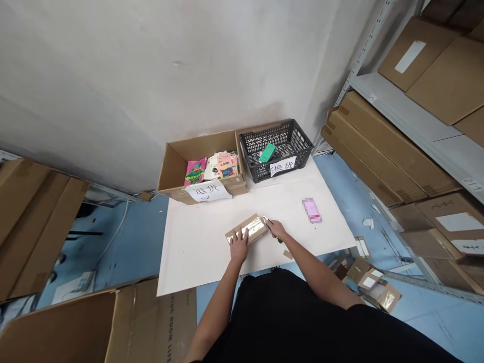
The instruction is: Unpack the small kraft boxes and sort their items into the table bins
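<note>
A small brown cardboard box (251, 227) with a shiny strip of tape or label lies at a slant on the white table (200, 252). My left hand (239, 246) rests on its left part, fingers spread and pressing on the top. At the box's right end, my right hand (277, 229) is closed around a box cutter (267, 222). The cutter's tip is at the right edge of the box; whether it touches the cardboard I cannot tell. Close to my right wrist lies a small brown scrap of cardboard (288, 254).
Behind stand an open carton (170, 171) of colourful booklets and a black plastic crate (259, 174) holding a green box (267, 153). A blurred pink item (312, 210) lies on the right. Shelves (408, 106) with cartons flank the table; a big open carton (151, 322) is front left.
</note>
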Tool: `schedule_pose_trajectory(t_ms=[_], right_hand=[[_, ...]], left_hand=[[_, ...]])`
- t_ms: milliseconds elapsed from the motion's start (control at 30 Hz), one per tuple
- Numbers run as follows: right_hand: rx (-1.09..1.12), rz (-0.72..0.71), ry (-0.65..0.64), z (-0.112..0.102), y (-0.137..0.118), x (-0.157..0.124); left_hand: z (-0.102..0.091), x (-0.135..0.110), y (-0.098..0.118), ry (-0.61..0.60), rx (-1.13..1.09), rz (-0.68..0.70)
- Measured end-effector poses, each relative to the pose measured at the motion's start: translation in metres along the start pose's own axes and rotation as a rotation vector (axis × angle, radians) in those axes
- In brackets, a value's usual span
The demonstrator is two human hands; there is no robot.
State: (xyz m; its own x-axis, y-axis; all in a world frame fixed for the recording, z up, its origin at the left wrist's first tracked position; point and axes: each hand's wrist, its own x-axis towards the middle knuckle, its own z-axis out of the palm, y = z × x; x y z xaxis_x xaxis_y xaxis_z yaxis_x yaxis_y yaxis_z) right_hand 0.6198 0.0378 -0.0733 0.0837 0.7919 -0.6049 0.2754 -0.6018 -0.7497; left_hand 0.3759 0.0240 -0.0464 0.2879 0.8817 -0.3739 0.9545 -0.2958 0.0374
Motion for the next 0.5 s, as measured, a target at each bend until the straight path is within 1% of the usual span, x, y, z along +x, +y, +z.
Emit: schedule_pose_trajectory(t_ms=[67, 167, 300, 400, 500], right_hand=[[-0.027, -0.025, -0.025, -0.004, -0.004, 0.001], [-0.081, -0.061, -0.064, -0.009, -0.016, 0.008], [-0.128, -0.047, -0.094, -0.015, -0.027, 0.014], [-0.141, -0.03, -0.097, -0.02, -0.027, 0.012], [-0.17, -0.024, -0.131, -0.026, -0.017, 0.002]], left_hand=[[0.002, 0.0, 0.0, 0.008, 0.001, -0.004], [0.003, -0.001, 0.001, 0.007, -0.003, -0.007], [0.001, 0.0, 0.001, -0.024, -0.021, -0.01], [-0.001, 0.0, 0.001, -0.037, -0.035, -0.01], [-0.003, 0.0, -0.001, -0.052, -0.044, -0.011]])
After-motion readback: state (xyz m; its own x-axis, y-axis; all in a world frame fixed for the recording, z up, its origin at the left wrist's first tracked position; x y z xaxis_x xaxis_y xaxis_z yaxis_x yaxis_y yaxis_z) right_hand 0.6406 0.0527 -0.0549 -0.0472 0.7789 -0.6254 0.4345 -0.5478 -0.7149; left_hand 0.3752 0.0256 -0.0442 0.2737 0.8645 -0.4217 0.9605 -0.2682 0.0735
